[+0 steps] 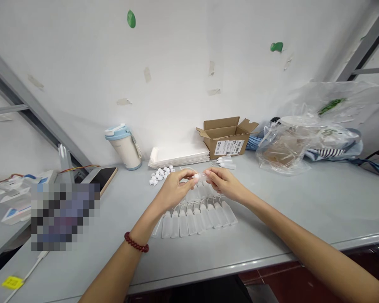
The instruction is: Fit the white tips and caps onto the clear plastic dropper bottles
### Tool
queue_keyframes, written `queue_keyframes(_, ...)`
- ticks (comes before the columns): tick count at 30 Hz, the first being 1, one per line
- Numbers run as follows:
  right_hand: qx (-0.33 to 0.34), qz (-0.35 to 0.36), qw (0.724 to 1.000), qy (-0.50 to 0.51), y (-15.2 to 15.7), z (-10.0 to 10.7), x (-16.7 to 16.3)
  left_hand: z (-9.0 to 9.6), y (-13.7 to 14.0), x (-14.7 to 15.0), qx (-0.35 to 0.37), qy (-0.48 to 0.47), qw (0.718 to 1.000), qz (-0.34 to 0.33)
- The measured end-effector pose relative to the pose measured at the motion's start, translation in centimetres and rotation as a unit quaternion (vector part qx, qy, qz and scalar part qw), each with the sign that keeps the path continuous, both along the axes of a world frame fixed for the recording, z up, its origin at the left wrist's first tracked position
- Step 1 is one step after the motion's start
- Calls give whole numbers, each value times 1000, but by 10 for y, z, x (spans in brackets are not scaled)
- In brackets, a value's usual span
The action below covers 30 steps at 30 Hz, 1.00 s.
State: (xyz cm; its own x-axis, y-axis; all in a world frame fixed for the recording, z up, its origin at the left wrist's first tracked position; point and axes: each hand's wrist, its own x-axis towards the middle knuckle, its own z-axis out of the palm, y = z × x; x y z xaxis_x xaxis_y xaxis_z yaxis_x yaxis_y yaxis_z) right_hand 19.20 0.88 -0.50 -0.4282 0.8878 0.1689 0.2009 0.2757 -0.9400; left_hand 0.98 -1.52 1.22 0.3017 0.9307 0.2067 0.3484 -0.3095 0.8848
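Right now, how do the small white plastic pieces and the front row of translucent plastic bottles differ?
The small white plastic pieces sit in a loose heap; the translucent plastic bottles are lined up side by side. The pieces look solid white, the bottles cloudy. Each piece is smaller than a bottle. Both rest on the grey table.

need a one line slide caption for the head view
Left hand and right hand pinch a small translucent piece near rows of translucent bottles on a grey table.
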Motion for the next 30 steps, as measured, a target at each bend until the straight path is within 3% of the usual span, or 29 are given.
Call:
queue_keyframes(5, 59, -6, 998, -33, -1, 1, 0, -1, 0, 1, -38, 41, 998, 31)
queue_keyframes(12, 59, -33, 997, -31, 0, -3, -1, -7, -1, 4, 45, 25, 998, 21)
queue_keyframes(18, 87, -24, 995, -37, -2, -3, -1, -6, -1, 4, 0, 39, 998, 50)
queue_keyframes(22, 72, -21, 997, -28, -2, -4, -1, -6, -2, 6, -3, 31, 999, 32)
queue_keyframes(27, 29, -14, 999, 4, -2, -2, -3, -9, -3, 6, 50, 19, 998, 34)
queue_keyframes(30, 23, -14, 1000, 7, -3, -1, -3, -8, -2, 5, 24, 13, 999, 38)
